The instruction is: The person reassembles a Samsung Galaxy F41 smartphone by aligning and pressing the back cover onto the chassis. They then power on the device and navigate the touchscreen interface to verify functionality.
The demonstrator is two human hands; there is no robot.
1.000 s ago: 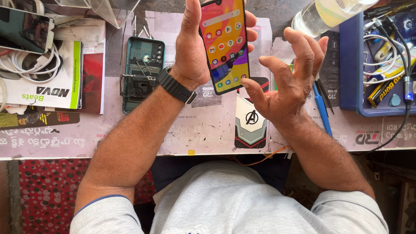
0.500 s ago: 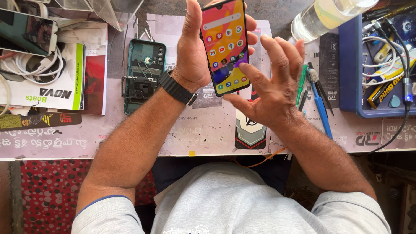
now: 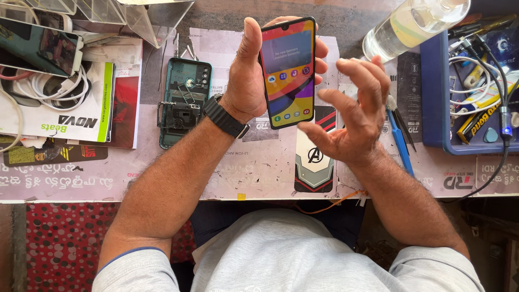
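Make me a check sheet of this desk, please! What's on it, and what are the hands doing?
Surface: worktable covered with scuffed printed sheets.
Job's things: smartphone, screen lit, held up above the table.
Clutter: opened green phone shell, clear bottle, blue tray full of tools, blue-handled tool, patterned phone sticker, booklets.
Hands: left hand grips the smartphone; right hand is open beside it, fingers spread.
Cables: white cable coiled at the left; black cable with a blue light at the right; orange wire at the table edge.
Surroundings: red dotted mat below the table.
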